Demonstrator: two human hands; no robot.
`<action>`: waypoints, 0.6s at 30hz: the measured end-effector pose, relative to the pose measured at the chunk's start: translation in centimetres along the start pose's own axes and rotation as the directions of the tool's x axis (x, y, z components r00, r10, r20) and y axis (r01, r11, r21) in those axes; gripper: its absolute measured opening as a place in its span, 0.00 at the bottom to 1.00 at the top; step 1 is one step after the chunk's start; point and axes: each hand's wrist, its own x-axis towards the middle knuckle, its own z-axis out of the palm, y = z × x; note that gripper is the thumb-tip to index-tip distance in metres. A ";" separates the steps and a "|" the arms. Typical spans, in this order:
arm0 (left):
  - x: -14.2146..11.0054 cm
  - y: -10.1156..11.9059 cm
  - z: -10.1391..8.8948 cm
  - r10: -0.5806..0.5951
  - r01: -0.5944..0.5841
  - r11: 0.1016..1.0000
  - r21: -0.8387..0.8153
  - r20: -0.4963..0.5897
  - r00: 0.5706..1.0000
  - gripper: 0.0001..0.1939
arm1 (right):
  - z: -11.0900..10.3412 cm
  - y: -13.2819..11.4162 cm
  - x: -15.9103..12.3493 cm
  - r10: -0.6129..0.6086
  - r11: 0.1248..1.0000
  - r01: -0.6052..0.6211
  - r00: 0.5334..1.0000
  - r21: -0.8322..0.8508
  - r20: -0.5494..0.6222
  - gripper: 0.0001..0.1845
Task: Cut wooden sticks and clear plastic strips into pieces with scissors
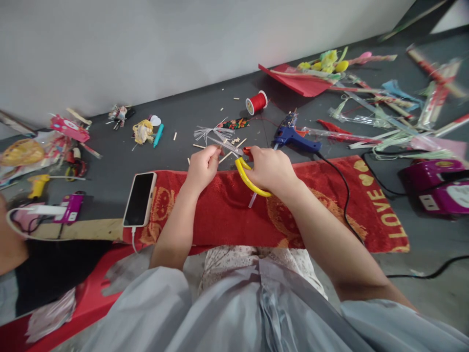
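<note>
My right hand (273,168) is closed around yellow-handled scissors (252,183), whose metal blades point left toward my other hand. At the blade tips, my left hand (203,166) is closed in a pinch; what lies between its fingers is too small to make out. Just beyond the blades lie a bundle of thin white strands (212,132) and a dark floral strip (236,123). Small pale stick pieces (234,141) are scattered around there. Both forearms pass over a red towel (227,215) along the table's front edge.
A blue glue gun (298,139) with a black cord lies right of my hands, behind it a red thread spool (257,102). At the left, a phone (139,200) is plugged in. Wrapped sticks and red paper (300,83) crowd the right. Someone's arm (10,239) shows far left.
</note>
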 end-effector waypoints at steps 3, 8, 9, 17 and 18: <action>0.1 -0.1 0.2 0.011 -0.010 1.000 0.021 -0.040 0.999 0.14 | 0.1 -0.1 0.1 0.010 1.000 -0.010 1.000 0.000 0.016 0.26; 0.3 0.2 0.3 -0.034 0.025 0.993 -0.111 -0.085 0.996 0.16 | 0.6 0.2 0.1 -0.023 0.998 0.025 0.999 0.052 -0.041 0.31; 0.3 0.4 0.2 -0.051 0.038 0.989 -0.142 -0.089 0.995 0.16 | 0.7 0.3 0.1 -0.035 0.997 0.038 0.998 0.062 -0.060 0.32; 0.5 1.0 -0.2 -0.069 0.047 0.967 -0.252 -0.082 0.994 0.21 | 1.3 0.5 0.2 -0.117 0.986 0.131 0.984 0.102 -0.133 0.37; 0.5 0.9 -0.2 -0.060 0.037 0.969 -0.243 -0.088 0.994 0.22 | 1.2 0.6 0.2 -0.117 0.986 0.131 0.984 0.101 -0.134 0.37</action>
